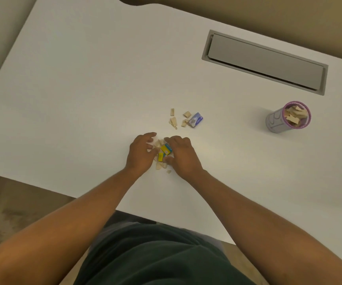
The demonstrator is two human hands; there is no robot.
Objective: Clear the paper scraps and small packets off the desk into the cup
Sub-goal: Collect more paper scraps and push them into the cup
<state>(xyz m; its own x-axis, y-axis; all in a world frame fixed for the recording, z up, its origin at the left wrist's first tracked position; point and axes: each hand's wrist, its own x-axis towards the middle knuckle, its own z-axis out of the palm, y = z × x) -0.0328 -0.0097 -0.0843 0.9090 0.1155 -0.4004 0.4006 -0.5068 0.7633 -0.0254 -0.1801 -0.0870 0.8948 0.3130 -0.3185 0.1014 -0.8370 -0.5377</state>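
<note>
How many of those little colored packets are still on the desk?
3 visible: a blue packet beside the far scraps, and two yellow packets between the left hand and right hand. More may be hidden.

The white desk [83,89] carries scattered paper scraps [173,120], a blue packet [196,119], yellow packets [165,150] and a cup [277,120].

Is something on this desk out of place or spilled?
Only the litter: tan paper scraps and a blue packet lie loose beyond the hands, apart from the pile. The cup stands upright, already holding scraps.
</note>
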